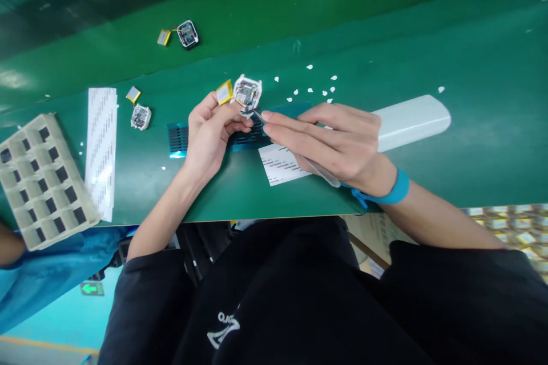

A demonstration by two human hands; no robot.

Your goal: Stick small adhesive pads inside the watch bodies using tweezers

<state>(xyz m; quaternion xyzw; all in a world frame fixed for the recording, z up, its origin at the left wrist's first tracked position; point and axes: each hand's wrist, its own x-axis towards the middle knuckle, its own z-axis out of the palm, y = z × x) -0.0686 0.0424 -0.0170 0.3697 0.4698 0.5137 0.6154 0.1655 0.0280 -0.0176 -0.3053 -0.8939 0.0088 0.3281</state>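
- Left hand (209,134) has its fingers (233,124) curled round a small white square gadget (247,93), case open so the circuit board shows, with a little yellow battery (224,92) hanging off its left side. It's held just above the worktop (471,57), about the middle of the scene.
- Right hand (338,140) has its fingers pinched shut on thin metal tweezers (259,117), tips right at the gadget's near edge. Blue wrist strap (396,189) on that arm.
- Under both hands: a dark blue strip (180,140) with slots, and a white printed label (278,164).
- A long white plastic piece (411,120) pokes out to the right behind the right hand.
- Left: another white gadget (140,117) with its battery, a white sheet (101,148), and a grey compartment tray (40,179).
- Far side: a third gadget (187,33), dark one, plus white scraps (319,82).
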